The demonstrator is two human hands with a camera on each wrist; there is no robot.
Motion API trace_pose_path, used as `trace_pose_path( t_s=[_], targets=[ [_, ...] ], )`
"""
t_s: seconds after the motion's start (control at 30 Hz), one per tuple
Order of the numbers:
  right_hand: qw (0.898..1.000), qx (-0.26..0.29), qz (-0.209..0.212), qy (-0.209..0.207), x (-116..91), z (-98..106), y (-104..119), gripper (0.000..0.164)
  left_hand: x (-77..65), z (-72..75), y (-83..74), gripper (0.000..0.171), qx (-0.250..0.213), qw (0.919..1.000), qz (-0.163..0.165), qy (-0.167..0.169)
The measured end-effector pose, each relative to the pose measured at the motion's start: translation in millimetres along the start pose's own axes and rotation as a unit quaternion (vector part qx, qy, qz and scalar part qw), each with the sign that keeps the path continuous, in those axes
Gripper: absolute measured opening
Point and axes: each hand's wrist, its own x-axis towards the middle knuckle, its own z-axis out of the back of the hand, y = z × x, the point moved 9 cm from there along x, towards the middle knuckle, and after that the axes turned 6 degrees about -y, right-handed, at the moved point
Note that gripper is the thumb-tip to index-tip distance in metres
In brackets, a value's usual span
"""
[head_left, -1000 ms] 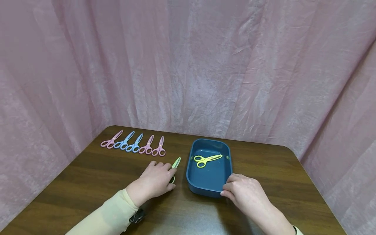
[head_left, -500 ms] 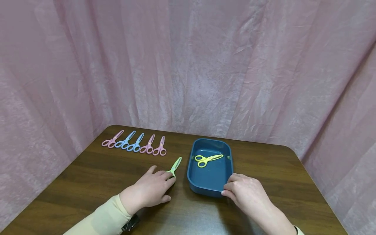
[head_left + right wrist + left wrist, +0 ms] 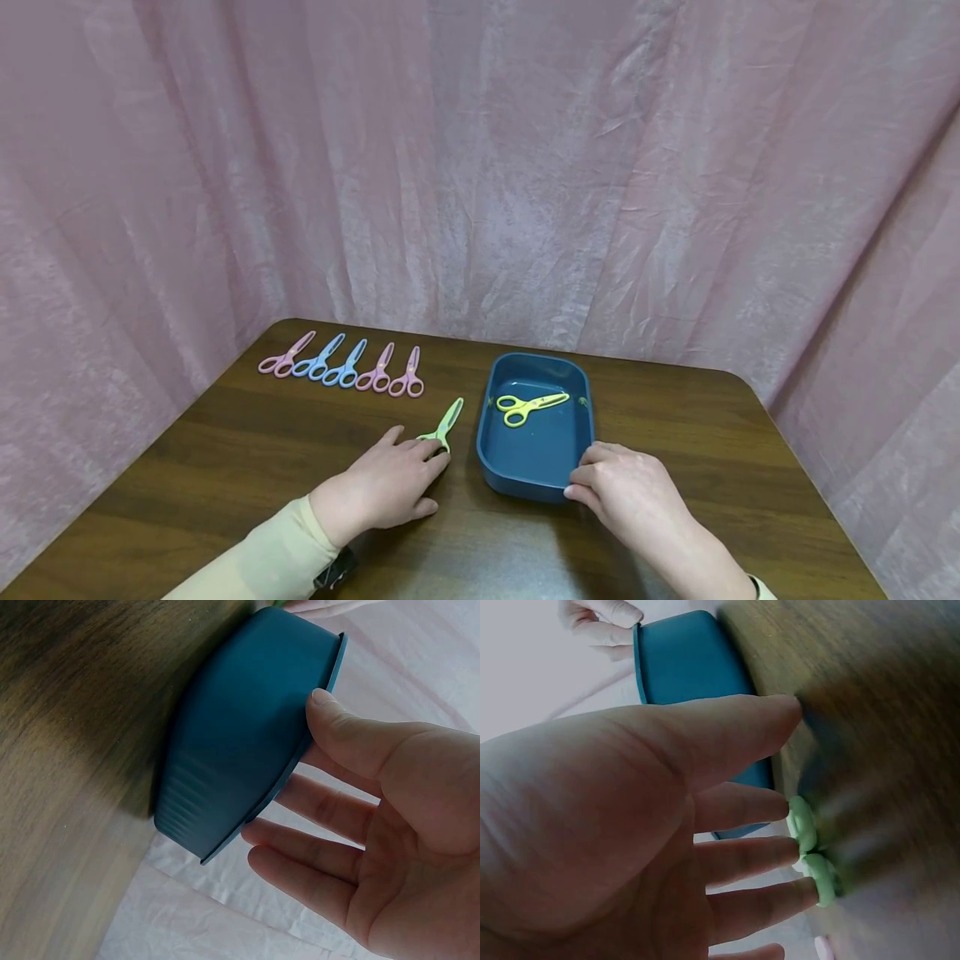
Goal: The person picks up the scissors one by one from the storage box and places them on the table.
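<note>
Green scissors (image 3: 447,423) lie on the table left of a blue rectangular tray (image 3: 517,482). Over their handle rests my left hand (image 3: 386,483); the left wrist view shows its nearly straight fingertips touching the green handle loops (image 3: 802,825), with the thumb apart. My right hand (image 3: 628,490) pinches the tray's near right corner, thumb outside the rim and fingers partly hidden behind it, as the right wrist view shows. Inside the tray lie yellow-green scissors (image 3: 516,413), blades pointing right.
At the back left, several scissors lie in a slanted row, among them pink scissors (image 3: 407,377) and blue scissors (image 3: 347,367). The brown wooden table (image 3: 675,408) has rounded far corners. A pink curtain (image 3: 480,167) hangs behind it.
My left hand has drawn back a little to the left and its thumb has moved away from the green scissors, whose blades and handle show more. The right hand and tray have stayed put.
</note>
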Motion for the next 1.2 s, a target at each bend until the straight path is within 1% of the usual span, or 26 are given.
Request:
trace_pose_path(
  t_s=[0.1,0.27,0.57,0.8,0.97,1.07,1.2],
  targets=[
    [1.0,-0.002,0.0,0.0,0.3,0.1,0.0,0.013,2.2,-1.3,1.6,0.062,-0.001,1.0,0.0,-0.008],
    [1.0,-0.003,0.0,0.002,-0.2,-0.1,0.1,0.014,5.5,-3.9,5.9,0.059,-0.011,0.9999,0.01,-0.006],
    [1.0,-0.003,0.0,0.001,-0.6,-0.2,-0.6,0.013,15.3,-6.4,10.1,0.057,-0.016,0.9997,0.015,-0.01],
    [1.0,-0.002,0.006,0.001,0.1,-0.8,0.4,0.012,27.3,-9.1,16.9,0.057,-0.026,0.9989,0.037,-0.012],
    [1.0,-0.001,0.008,0.007,0.6,-1.3,1.2,0.01,36.7,-14.4,22.9,0.057,-0.039,0.9977,0.056,-0.004],
    [1.0,-0.002,0.009,0.011,0.6,-1.6,1.3,0.009,43.2,-17.4,26.6,0.057,-0.044,0.9972,0.061,-0.001],
    [1.0,-0.002,0.005,0.015,0.4,-1.7,1.1,0.009,50.7,-19.1,30.8,0.055,-0.049,0.9967,0.064,-0.007]
  ],
)
